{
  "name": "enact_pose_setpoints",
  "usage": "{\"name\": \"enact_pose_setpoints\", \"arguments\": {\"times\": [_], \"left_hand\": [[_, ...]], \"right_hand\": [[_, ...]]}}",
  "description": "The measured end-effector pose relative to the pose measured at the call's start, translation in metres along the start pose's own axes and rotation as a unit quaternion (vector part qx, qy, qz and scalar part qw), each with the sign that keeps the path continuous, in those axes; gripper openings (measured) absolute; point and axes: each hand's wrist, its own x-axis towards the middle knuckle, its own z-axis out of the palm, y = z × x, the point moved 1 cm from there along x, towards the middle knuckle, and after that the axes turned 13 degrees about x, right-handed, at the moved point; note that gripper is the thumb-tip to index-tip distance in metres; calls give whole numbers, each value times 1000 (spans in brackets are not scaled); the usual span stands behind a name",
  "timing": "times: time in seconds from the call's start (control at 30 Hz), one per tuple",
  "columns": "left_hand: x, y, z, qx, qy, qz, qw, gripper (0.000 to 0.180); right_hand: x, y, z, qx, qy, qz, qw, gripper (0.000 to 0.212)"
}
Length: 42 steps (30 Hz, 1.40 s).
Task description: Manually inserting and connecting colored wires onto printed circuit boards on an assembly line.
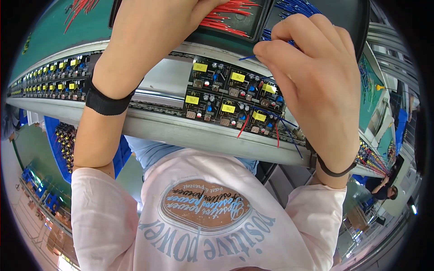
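My left hand point(165, 20) reaches over the red wires point(233, 27) in a black divided tray point(356, 31); its fingertips are cut off by the upper edge. My right hand point(312, 58) is closed in a pinch on a thin blue wire point(246, 58), whose end sticks out left of the fingertips. Blue wires point(296, 6) lie in the tray's other compartment behind that hand. Below both hands, a panel of black circuit boards point(217, 93) with yellow block components rests on a metal rail track point(181, 128). Loose red and blue wires stand out from the panel's near right part.
More circuit boards point(54, 74) line the track at the left. Another bunch of red wires point(81, 8) lies on the green surface at the upper left. Below the track, a blue bin point(123, 156) holds boards. A person point(384, 192) is at the far right, beside boards with wires.
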Motion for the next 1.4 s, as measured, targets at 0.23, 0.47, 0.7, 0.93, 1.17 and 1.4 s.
{"name": "enact_pose_setpoints", "arguments": {"times": [0.23, 0.47, 0.7, 0.93, 1.17, 1.4], "left_hand": [[-1, 4, -29, 227, -98, -3, 969, 6], [-6, 22, -39, 232, -116, -74, 963, 12], [-16, 58, -44, 315, -176, -163, 918, 20], [-35, 75, -45, 332, -268, -80, 901, 22], [-43, 75, -26, 299, -304, -94, 900, 16], [-49, 65, -18, 321, -334, -61, 884, 11]], "right_hand": [[13, 5, 3, -7, -81, -47, 996, 10], [11, 7, 15, 2, -88, -53, 995, 9], [7, 11, 19, 7, -88, -64, 994, 8], [10, 0, 16, -34, -103, -91, 990, 7], [9, 0, 20, -28, -123, -92, 988, 9], [10, 3, 9, -58, -89, -73, 992, 10]]}}
